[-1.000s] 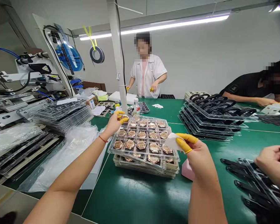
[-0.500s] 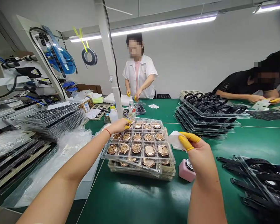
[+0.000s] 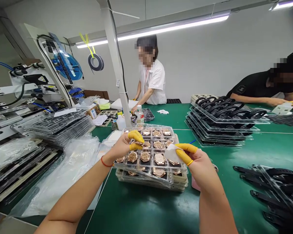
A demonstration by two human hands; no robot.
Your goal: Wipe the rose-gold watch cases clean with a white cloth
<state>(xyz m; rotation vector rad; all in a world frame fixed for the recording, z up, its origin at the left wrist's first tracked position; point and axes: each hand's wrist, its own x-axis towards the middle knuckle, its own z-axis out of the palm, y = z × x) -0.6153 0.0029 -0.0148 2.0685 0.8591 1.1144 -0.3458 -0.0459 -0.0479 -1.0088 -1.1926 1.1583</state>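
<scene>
My left hand (image 3: 123, 145), with yellow finger cots on thumb and forefinger, pinches a gold watch case (image 3: 138, 143) above the left part of a clear plastic tray (image 3: 150, 169). Rows of gold watch cases lie in the tray's compartments, several with engraved backs upward. This tray rests a little askew on a stack of similar trays (image 3: 146, 183). In my right hand (image 3: 197, 159), also in yellow finger cots, a thin white wipe (image 3: 172, 153) is pinched over the tray's right side. A pink bottle (image 3: 195, 184) is mostly hidden behind my right wrist.
Black watches lie in stacked clear trays (image 3: 217, 130) at the back right and in another tray (image 3: 275, 182) at the right. Plastic bags (image 3: 80, 162) and tray stacks lie left. A white post (image 3: 117, 65) rises behind bottles (image 3: 139, 115). Two co-workers sit or stand across the table.
My left hand has come back from the tray's far left corner with a watch case in its fingers. My right hand has moved left with the wipe, over the tray's edge.
</scene>
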